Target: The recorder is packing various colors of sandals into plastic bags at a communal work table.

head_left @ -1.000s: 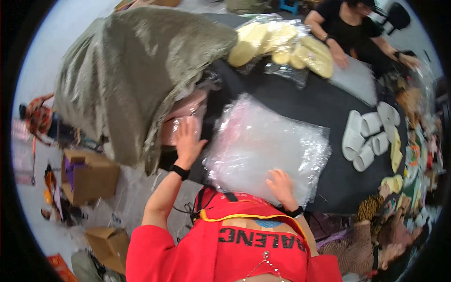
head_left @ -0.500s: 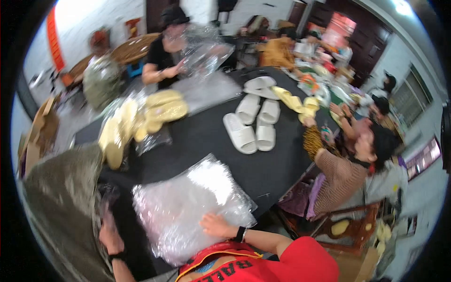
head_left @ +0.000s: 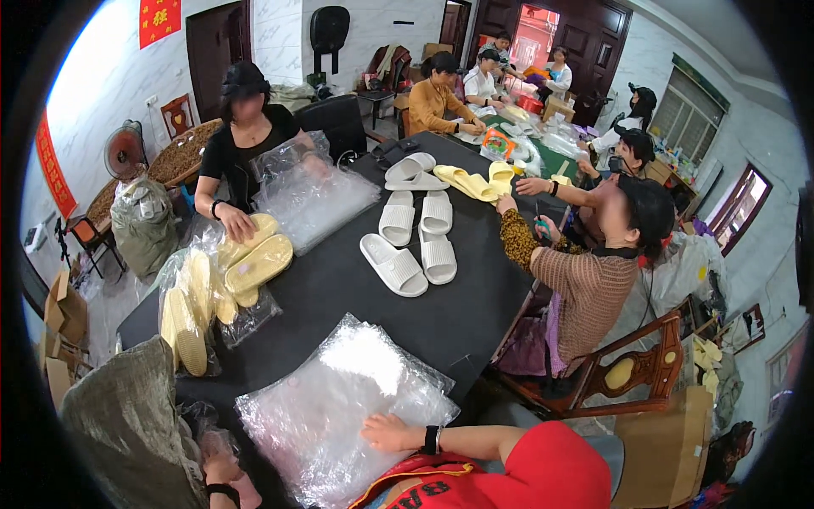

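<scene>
A stack of clear plastic bags (head_left: 339,407) lies on the near end of the black table (head_left: 458,318). My right hand (head_left: 386,433), with a black band on its wrist, rests flat on the stack's near edge, fingers spread. My left hand (head_left: 219,469), also with a dark wristband, is low at the left beside a grey-green sack (head_left: 127,424), among crumpled plastic. Its fingers are partly hidden, so its hold is unclear.
White slippers (head_left: 415,242) lie mid-table, with yellow slippers (head_left: 479,180) beyond them. Bagged yellow slippers (head_left: 216,288) sit at the left. A person in black (head_left: 246,144) handles bags across the table. A person in a brown top (head_left: 585,280) sits at the right. Cardboard boxes (head_left: 64,310) stand left.
The view has swung up from the bags to take in the whole table. My right hand stays on the bag stack. My left hand has dropped toward the sack.
</scene>
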Tool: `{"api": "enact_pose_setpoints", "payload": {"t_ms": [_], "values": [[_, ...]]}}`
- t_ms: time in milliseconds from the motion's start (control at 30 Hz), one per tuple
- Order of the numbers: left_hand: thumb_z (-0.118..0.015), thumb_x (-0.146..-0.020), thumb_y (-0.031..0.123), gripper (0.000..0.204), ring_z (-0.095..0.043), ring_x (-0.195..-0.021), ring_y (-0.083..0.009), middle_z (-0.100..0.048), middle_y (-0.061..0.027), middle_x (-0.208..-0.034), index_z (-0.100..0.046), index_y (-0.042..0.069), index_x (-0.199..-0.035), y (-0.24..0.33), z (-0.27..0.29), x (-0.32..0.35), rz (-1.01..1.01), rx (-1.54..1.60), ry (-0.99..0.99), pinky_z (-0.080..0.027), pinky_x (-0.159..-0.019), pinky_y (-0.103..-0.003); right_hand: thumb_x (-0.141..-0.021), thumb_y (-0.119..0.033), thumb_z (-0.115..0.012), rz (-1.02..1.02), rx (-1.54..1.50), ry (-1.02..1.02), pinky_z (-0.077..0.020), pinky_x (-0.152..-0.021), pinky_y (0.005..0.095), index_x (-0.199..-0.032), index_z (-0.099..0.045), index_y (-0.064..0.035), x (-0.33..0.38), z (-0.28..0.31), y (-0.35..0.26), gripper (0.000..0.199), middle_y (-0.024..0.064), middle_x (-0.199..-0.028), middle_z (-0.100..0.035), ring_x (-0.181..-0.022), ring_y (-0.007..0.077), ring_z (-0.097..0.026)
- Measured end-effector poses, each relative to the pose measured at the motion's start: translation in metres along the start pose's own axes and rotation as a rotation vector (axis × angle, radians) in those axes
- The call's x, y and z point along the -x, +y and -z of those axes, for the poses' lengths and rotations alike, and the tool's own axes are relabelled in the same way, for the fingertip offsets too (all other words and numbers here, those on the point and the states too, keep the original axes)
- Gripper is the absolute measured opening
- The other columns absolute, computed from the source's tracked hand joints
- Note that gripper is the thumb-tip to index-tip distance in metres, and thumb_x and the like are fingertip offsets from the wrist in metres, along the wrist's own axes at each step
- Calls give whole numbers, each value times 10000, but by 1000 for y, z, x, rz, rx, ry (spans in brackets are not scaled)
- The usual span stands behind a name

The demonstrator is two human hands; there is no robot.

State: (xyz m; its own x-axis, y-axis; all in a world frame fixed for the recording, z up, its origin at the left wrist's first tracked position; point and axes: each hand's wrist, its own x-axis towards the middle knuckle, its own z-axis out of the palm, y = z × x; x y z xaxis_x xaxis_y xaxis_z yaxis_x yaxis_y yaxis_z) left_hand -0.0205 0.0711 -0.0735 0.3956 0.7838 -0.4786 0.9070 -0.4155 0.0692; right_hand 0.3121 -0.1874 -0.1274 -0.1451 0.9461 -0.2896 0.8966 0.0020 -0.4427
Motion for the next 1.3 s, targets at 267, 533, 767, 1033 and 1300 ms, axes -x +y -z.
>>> {"api": "enact_pose_setpoints", "payload": {"t_ms": [267,533,767,1033,1300], "values": [[-587,-737,281,738,-567,-997,-339,-395,-142,-1328,-246,119,-1371,-14,-65,-6,-13,-476,106,-510,-720,-454,-781,-285,-509,16,76,119,-416,-839,447,-1047,-516,-124,-2,-21,7,312,92,-1094,-468,-1053,276,-433],[-537,-791,263,270,-608,-903,-280,-626,-85,-1020,-635,137,-1009,18,-36,-14,219,-332,-37,-500,-722,-420,-752,-269,-592,32,-41,159,-391,-862,479,-1074,-561,-132,-1,-2,9,351,108,-1162,-489,-1127,283,-419],[-481,-804,160,271,-544,-1055,-303,-432,-303,-1233,-660,35,-965,24,-85,-9,305,-322,220,-523,-676,-351,-749,-271,-608,3,-40,47,-324,-927,459,-1116,-558,-138,8,11,1,393,98,-1245,-443,-1178,284,-371],[-550,-713,134,121,-637,-633,-240,-646,-83,-694,-658,110,-666,15,-34,30,42,-270,520,-501,-552,-350,-756,-267,-607,12,-56,32,-329,-923,457,-1117,-556,-128,6,14,2,391,101,-1231,-443,-1162,291,-380],[-688,-650,204,290,-589,-817,-258,-634,-71,-859,-634,115,-920,7,52,103,35,137,652,-469,-705,-364,-756,-269,-605,51,-64,68,-337,-911,447,-1120,-543,-129,2,11,4,395,97,-1226,-448,-1148,279,-397]]}}
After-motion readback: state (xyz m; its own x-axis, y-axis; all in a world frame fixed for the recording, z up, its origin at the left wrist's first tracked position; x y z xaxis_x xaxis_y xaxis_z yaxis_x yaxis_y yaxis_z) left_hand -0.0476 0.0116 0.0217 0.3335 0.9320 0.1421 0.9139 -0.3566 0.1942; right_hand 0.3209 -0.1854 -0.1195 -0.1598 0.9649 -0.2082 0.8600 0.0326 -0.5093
